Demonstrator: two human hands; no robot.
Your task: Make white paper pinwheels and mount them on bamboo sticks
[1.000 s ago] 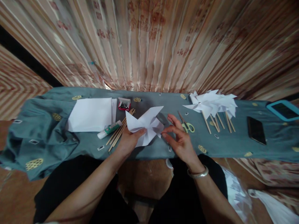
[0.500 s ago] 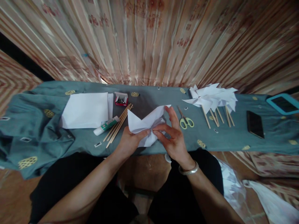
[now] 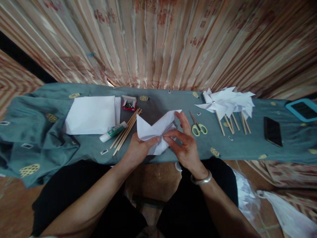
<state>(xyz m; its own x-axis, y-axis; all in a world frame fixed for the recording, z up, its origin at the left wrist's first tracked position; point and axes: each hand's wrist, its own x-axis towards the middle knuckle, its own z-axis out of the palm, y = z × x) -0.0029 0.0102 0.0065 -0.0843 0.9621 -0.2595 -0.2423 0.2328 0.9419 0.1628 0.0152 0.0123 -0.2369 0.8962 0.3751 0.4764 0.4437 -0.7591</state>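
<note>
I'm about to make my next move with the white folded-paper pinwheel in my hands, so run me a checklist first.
1. Left hand grip on the white folded-paper pinwheel: ok, thumb over the paper near its centre.
2. Right hand free: not ok, thumb and forefinger are at the paper's centre.
3. Anything fastened through that centre: cannot tell, fingers cover it.
4. Thin pale wooden sticks nearby: ok, loose beside the left hand.
5. Small red-and-white box of metal pieces open: ok.
6. Yellow-green-handled scissors apart from both hands: ok.

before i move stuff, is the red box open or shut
Open: the red box has its flap raised, and shiny metal bits show inside.
</note>
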